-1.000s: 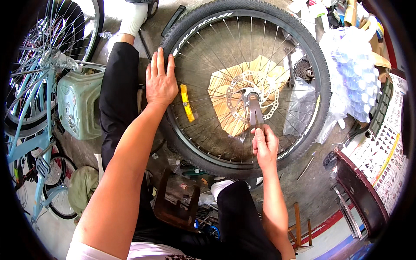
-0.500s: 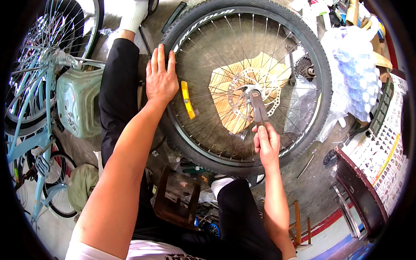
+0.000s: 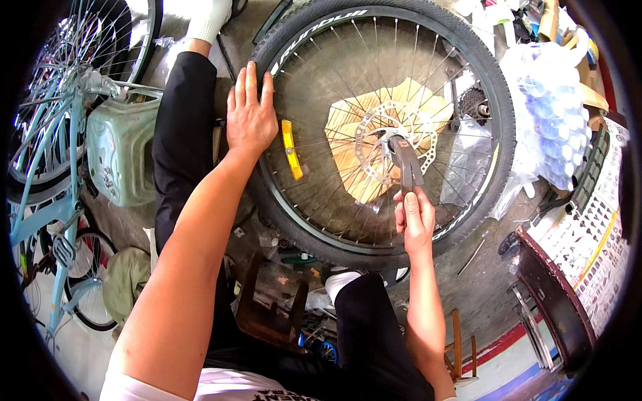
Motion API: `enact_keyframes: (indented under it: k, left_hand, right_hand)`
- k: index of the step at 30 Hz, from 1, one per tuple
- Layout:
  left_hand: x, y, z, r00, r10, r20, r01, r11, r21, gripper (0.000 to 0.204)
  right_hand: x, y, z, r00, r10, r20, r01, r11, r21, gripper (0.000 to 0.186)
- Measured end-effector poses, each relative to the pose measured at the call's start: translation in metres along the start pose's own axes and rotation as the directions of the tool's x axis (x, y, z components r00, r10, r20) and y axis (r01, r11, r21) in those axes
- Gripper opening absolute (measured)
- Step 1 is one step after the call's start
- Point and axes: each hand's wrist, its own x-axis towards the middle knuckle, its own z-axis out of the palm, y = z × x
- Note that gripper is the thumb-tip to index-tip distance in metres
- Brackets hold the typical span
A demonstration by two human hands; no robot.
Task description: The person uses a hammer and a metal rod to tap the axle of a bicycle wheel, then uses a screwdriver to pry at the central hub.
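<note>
Left fingers on tyre, right fingers around dark tool at wheel hub.

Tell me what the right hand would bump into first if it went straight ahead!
Along the dark tool it holds, the right hand would probably meet the silver brake disc, though the hand's height above the wheel is unclear.

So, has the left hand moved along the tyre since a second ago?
No, no clear shift either way: the left hand rests on the tyre to the upper left of the yellow reflector, in the same place against it as before.
</note>
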Motion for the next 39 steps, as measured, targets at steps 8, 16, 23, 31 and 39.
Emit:
enact_keyframes:
  k: [8, 16, 23, 31, 39]
  left_hand:
    - [-0.003, -0.005, 0.003, 1.0, 0.001, -0.021, -0.001, 1.0, -0.022, 0.061]
    - [-0.003, -0.001, 0.003, 1.0, -0.008, -0.003, 0.008, 1.0, -0.014, 0.059]
    - [-0.004, -0.003, 0.002, 0.999, 0.0, -0.032, -0.001, 0.999, -0.035, 0.058]
    - [-0.004, -0.001, 0.001, 1.0, -0.003, -0.017, 0.003, 1.0, -0.026, 0.058]
    - [-0.005, -0.004, 0.003, 1.0, 0.002, -0.021, -0.002, 1.0, -0.023, 0.058]
  right_hand:
    - [-0.015, -0.034, 0.007, 0.976, -0.2, -0.086, 0.208, 0.973, 0.103, 0.039]
    - [-0.006, -0.009, 0.011, 0.999, -0.005, -0.044, 0.005, 1.0, 0.003, 0.039]
    - [-0.019, -0.042, 0.007, 0.984, -0.164, -0.072, 0.175, 0.968, 0.181, 0.049]
    - [-0.012, -0.001, 0.007, 0.999, 0.029, -0.042, -0.028, 0.999, 0.031, 0.046]
    - [-0.023, -0.035, 0.003, 0.975, -0.218, -0.048, 0.222, 0.97, 0.102, 0.044]
